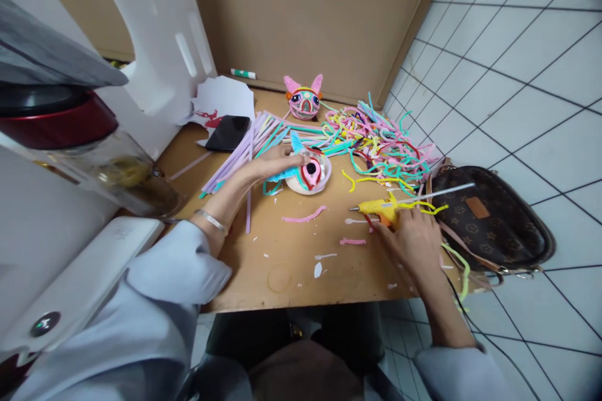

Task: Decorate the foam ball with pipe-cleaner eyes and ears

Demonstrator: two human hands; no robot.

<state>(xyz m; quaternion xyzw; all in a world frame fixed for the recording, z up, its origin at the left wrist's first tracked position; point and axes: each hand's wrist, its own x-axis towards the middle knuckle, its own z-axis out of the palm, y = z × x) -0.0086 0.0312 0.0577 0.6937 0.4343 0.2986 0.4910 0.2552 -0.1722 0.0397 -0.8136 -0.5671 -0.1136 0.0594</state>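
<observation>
My left hand (278, 161) is closed on a small round craft animal head (310, 183), white with a pink and red eye patch, a black eye and blue fuzzy ears. Its far side is hidden by the fingers. On the right, my right hand (416, 235) wraps around the handle of a yellow glue gun (376, 207), whose nozzle points left toward the animal head without touching it. A clear glue stick (454, 190) juts from its back. Between the hands lies a pink pipe cleaner piece (305, 215), with a shorter pink piece (352, 242) nearer the glue gun.
Behind stands a finished-looking pink-eared head (304, 103). Straight pipe cleaners (230, 166) and a tangled heap of them (390, 150) spread across the table. A phone (229, 133) lies at left, near a glass bottle (126, 169). A brown handbag (493, 219) sits at the right edge.
</observation>
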